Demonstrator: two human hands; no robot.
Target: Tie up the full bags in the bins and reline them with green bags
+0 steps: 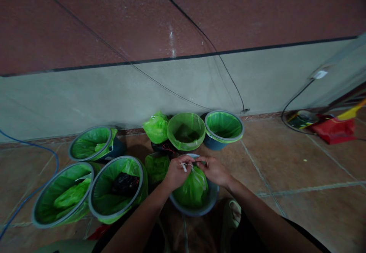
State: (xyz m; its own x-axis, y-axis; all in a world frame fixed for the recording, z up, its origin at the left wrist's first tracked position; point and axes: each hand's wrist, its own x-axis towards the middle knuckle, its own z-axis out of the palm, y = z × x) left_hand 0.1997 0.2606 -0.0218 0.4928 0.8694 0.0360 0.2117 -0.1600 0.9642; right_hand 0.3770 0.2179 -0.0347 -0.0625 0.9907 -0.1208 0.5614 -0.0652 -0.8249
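Observation:
A filled green plastic bag point(192, 192) with its neck gathered sits in a grey-blue bin point(214, 196) in front of me. My left hand point(177, 173) is closed at the bag's neck, and a white drawstring end point(184, 166) sticks out by its fingers. From the other side my right hand point(214, 171) pinches the gathered top, its fingertips almost meeting the left ones. The exact grip of the fingers is partly hidden. Just left of my left hand is a small bin with a green liner point(156, 168).
Several green-lined bins point(91, 187) stand on the left. Against the wall are a tied green bag point(156, 128), a lined bin point(186, 130) and another bin point(224, 129). A blue hose point(54, 161) lies left; a black cable point(286, 111) and red dustpan point(333, 130) are right.

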